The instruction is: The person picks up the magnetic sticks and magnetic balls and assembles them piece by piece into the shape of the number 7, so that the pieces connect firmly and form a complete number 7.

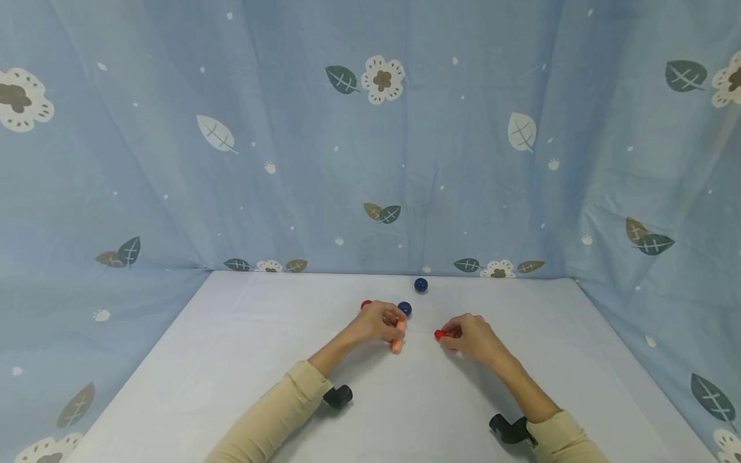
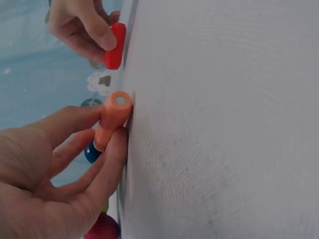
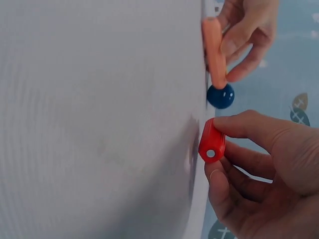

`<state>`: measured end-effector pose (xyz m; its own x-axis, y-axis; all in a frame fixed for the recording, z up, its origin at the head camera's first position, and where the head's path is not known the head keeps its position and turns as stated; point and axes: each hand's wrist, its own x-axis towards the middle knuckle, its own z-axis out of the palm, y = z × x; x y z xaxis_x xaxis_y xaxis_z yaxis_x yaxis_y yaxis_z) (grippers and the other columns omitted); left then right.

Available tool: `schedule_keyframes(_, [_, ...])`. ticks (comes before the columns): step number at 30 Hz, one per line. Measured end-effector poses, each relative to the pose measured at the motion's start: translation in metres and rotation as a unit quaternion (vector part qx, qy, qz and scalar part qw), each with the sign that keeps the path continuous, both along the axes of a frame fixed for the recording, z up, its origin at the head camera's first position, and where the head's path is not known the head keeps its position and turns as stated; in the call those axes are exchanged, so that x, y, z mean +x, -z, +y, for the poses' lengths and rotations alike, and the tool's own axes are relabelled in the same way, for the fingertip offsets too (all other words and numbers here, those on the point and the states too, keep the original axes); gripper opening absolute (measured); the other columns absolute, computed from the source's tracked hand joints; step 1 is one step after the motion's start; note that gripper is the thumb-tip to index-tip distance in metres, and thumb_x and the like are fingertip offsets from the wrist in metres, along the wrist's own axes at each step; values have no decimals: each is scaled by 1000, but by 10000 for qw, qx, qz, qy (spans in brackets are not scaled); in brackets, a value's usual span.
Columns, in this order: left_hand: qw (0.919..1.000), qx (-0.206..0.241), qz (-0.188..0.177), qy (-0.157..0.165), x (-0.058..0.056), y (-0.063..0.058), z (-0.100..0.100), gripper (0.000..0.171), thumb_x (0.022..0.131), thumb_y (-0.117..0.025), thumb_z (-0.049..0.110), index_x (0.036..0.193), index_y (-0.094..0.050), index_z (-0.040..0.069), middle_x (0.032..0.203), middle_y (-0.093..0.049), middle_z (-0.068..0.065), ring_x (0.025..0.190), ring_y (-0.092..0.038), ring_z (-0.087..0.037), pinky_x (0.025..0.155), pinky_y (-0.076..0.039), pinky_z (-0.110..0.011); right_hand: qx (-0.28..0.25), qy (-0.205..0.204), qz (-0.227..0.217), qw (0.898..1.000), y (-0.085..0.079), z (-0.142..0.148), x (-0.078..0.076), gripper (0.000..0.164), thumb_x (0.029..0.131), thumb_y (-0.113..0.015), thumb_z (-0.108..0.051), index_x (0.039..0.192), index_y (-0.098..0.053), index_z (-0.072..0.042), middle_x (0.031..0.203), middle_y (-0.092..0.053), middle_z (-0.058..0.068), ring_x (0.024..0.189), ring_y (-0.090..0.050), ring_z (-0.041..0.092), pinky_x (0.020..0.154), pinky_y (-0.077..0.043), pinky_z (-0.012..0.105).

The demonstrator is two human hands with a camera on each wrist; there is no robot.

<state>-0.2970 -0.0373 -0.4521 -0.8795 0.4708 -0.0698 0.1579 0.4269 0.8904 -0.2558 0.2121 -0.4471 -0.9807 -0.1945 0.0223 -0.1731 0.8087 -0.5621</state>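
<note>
My left hand [image 1: 379, 321] pinches an orange rod [image 2: 112, 119] between thumb and fingers, just over the white table. A pale round spot marks the rod's near end. Beyond that rod is a shiny blue ball [image 1: 404, 308]; in the right wrist view they overlap, and I cannot tell whether they touch. My right hand [image 1: 475, 337] grips a shorter red rod [image 3: 212, 141] by thumb and fingertips, with a similar pale spot on its end. A gap separates the two rods. Partly behind my left hand sits a red ball [image 2: 103, 227].
Another blue ball [image 1: 420, 285] lies near the table's back edge. A small yellow-green thing [image 2: 105, 206] shows beside the red ball, mostly hidden. Blue patterned cloth [image 1: 370, 161] hangs behind the white tabletop [image 1: 278, 302]. A black camera mount [image 1: 338, 397] sits under the left wrist.
</note>
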Motion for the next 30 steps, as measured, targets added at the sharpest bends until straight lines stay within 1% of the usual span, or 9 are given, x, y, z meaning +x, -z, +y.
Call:
schedule_keyframes(3, [9999, -11, -3, -104, 0, 0, 1, 35, 79, -79, 7, 112, -69, 4, 105, -68, -15, 79, -66, -16, 67, -59, -28, -143, -81, 11, 9999, -1, -4, 1, 17, 82, -78, -14, 96, -75, -4, 71, -67, -2, 60, -56, 9, 54, -47, 21])
schedule_keyframes(5, [9997, -71, 62, -203, 0, 0, 2, 36, 78, -80, 9, 111, -68, 4, 102, -68, -14, 80, -65, -15, 67, -58, -27, -208, -135, 21, 9997, -2, -7, 2, 17, 82, -78, -14, 95, -75, -4, 70, -67, -2, 60, -56, 9, 54, -47, 21])
schedule_keyframes(11, [9989, -65, 66, -456, 0, 3, 3, 41, 77, -83, 13, 110, -64, 3, 99, -70, -12, 79, -67, -15, 66, -59, -28, -215, -153, -40, 9996, 1, -14, 5, 15, 81, -78, -13, 94, -75, -5, 71, -66, -3, 62, -55, 9, 56, -47, 21])
schedule_keyframes(17, [9986, 10, 48, -518, 1, 4, 4, 44, 75, -85, 14, 111, -62, 2, 94, -70, -10, 73, -68, -15, 63, -58, -28, -477, -316, -244, 9981, 2, -20, 8, 16, 82, -77, -14, 95, -76, -5, 74, -68, -2, 64, -55, 10, 55, -47, 21])
schedule_keyframes(22, [9982, -109, 145, -570, 1, 5, 6, 42, 75, -85, 15, 109, -63, 5, 92, -71, -8, 75, -66, -14, 62, -58, -27, -728, -429, -368, 9957, 3, -27, 12, 17, 83, -77, -17, 95, -76, -5, 77, -69, 0, 65, -55, 12, 54, -48, 22])
schedule_keyframes(30, [9968, -375, 191, -681, 0, 3, 9, 37, 75, -85, 15, 105, -64, 7, 90, -69, -5, 76, -63, -16, 61, -57, -27, -912, -381, -579, 9934, 7, -37, 17, 14, 84, -76, -19, 92, -75, -7, 74, -67, -1, 62, -56, 12, 51, -48, 24])
